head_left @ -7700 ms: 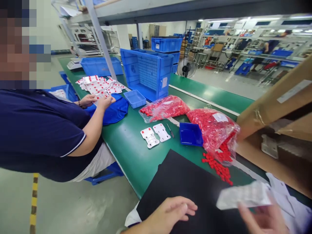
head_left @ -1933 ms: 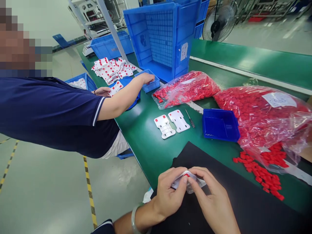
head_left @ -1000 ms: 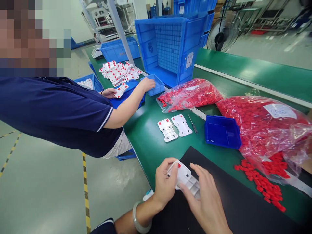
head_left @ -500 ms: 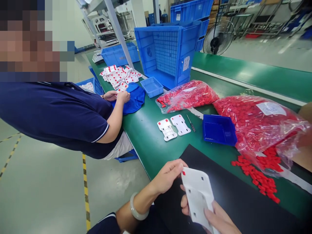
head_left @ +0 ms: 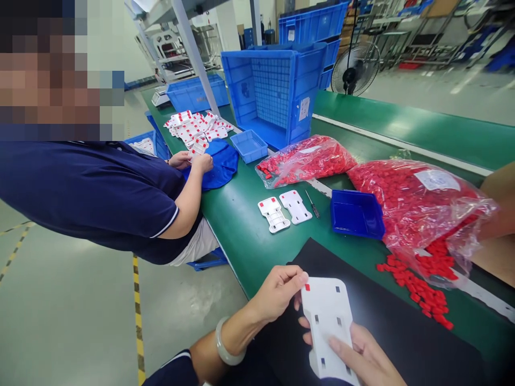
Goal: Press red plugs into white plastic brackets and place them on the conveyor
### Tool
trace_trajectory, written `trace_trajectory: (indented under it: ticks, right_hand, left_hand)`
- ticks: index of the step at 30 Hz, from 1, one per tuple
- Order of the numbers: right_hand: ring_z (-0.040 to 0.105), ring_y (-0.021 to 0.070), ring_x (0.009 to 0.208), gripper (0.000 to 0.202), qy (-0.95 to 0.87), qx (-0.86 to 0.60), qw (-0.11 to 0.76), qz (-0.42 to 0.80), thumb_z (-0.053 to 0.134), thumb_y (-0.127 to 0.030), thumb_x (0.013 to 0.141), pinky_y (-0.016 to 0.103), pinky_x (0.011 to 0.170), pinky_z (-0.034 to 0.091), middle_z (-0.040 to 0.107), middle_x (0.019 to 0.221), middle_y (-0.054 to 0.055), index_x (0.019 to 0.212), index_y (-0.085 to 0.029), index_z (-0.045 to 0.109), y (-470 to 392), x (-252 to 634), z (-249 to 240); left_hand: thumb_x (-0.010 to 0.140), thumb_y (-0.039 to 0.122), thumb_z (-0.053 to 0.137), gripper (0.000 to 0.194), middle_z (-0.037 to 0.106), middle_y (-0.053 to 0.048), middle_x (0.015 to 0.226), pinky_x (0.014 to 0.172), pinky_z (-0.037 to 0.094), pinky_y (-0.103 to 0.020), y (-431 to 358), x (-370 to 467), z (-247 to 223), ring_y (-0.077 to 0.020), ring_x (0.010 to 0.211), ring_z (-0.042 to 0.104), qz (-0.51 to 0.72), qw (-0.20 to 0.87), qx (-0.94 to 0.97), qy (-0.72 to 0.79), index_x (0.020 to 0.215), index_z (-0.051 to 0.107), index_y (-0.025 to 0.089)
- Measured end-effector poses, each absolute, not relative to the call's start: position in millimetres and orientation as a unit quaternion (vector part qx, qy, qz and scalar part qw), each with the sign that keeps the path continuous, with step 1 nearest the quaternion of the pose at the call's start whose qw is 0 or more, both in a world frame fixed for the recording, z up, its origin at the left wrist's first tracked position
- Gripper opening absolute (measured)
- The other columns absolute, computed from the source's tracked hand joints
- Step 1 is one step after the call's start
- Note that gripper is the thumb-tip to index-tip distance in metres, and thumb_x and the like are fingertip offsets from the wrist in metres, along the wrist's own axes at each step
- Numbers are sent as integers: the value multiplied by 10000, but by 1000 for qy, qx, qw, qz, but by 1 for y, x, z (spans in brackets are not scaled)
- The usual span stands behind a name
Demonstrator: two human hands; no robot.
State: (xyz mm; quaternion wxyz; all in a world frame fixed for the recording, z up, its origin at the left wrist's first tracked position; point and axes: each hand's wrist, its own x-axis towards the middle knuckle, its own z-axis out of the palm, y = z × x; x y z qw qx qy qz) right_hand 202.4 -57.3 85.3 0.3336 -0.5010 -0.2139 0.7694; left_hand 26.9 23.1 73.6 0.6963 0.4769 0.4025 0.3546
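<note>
A white plastic plate (head_left: 328, 313) with small rectangular slots is held over the black mat (head_left: 386, 316). One red piece (head_left: 308, 288) sits in the slot at its upper left corner. My right hand (head_left: 364, 354) grips the plate's lower right side, thumb on the face and fingers behind. My left hand (head_left: 279, 295), a pale bangle on its wrist, is pinched at the upper left corner beside the red piece. Two similar plates, one with red pieces (head_left: 274, 214) and one mostly plain white (head_left: 295, 207), lie beyond the mat near a small screwdriver (head_left: 313, 204).
Loose red pieces (head_left: 418, 289) spill from a large clear bag (head_left: 414, 203); another bag (head_left: 309, 161) lies farther back. A dark blue tray (head_left: 357, 214) stands between. At the left, a co-worker (head_left: 92, 193) handles a plate near a pile (head_left: 197, 127) and blue crates (head_left: 273, 96).
The plate in my hands has turned to face the camera more squarely, showing more of its slots. My left hand has shifted slightly right, still at the corner.
</note>
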Motion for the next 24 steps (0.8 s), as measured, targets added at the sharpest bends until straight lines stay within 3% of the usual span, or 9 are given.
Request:
trace_trajectory:
  ticks: [2,4,7,10,13,18,24]
  right_hand:
    - [658,288,1054,473,-216,-499,346,764,756,-497,723,366,857,532,688,1190,129,1097,-210,722,-53,205,80]
    - [663,268,1044,478,-200,-521,366,745,736,-508,746,353,865,529,692,1184,120,1118,-210,708,-50,210,74]
    - [692,251,959,494,-157,-560,384,717,705,-529,771,335,767,550,703,1161,114,1140,-201,682,-45,218,67]
    - [703,262,931,529,-145,-570,374,717,704,-521,775,336,723,548,723,1097,119,1176,-182,645,-41,222,60]
    - [698,270,962,557,-154,-565,363,725,700,-516,782,339,729,544,727,1077,120,1214,-177,606,-37,224,52]
    - [707,255,915,535,-189,-563,361,719,667,-524,809,333,702,547,727,1061,97,1214,-184,586,-34,223,44]
    - [708,272,908,509,-199,-567,372,707,690,-528,783,353,694,561,725,1049,95,1142,-173,620,-34,221,40]
  left_hand:
    - [920,500,488,405,572,-12,661,595,458,-242,26,23,73,-119,602,535,343,658,529,412,729,582,155]
    - [941,430,475,304,639,-57,899,810,479,-320,30,16,69,-180,854,584,332,548,612,463,920,631,170]
    - [922,382,515,288,550,-117,1220,1009,386,-467,32,8,51,-272,1163,470,300,343,686,567,1124,570,185]
    - [902,316,542,176,462,-165,1340,1012,354,-565,33,9,33,-340,1267,372,265,266,713,593,985,573,164]
    - [910,225,505,100,543,-139,1269,973,419,-506,32,18,30,-297,1224,446,261,291,741,546,826,532,179]
    - [901,190,500,17,640,-91,1084,893,484,-361,23,41,44,-218,1059,592,272,333,772,469,898,513,201]
    - [899,115,430,126,634,-132,1190,961,432,-401,10,54,39,-263,1241,523,173,258,873,377,897,539,179]
